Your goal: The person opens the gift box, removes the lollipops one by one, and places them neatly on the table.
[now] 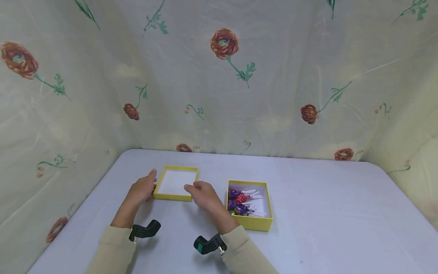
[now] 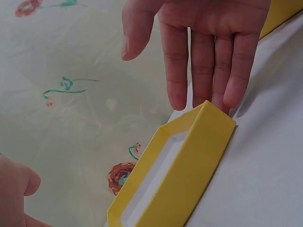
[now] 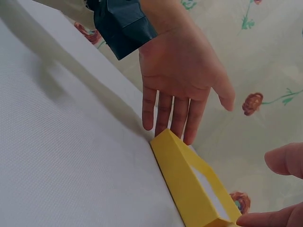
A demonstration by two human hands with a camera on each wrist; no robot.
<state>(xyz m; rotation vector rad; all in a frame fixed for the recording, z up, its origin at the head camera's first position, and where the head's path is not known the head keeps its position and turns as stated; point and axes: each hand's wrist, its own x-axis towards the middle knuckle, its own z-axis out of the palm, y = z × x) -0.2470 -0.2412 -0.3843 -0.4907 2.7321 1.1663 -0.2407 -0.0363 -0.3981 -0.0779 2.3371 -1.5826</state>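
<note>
In the head view a shallow yellow box lid (image 1: 176, 182) lies on the white table with its white inside facing up. My left hand (image 1: 142, 188) is at its left side, thumb raised above the rim. At the opposite side is my right hand (image 1: 203, 196). The left wrist view shows the right hand (image 2: 215, 47) palm on, its straight fingers touching the lid's (image 2: 189, 175) end. Likewise, straight fingers of the left hand (image 3: 182, 71) meet the lid (image 3: 182, 179) in the right wrist view. Neither hand curls round it.
Right of the lid stands an open yellow box (image 1: 253, 223) holding several wrapped lollipops (image 1: 241, 201), sticks pointing right. The right forearm passes close by the box's left front corner. A flowered curtain (image 1: 267, 76) hangs behind and beside the table (image 1: 325, 213).
</note>
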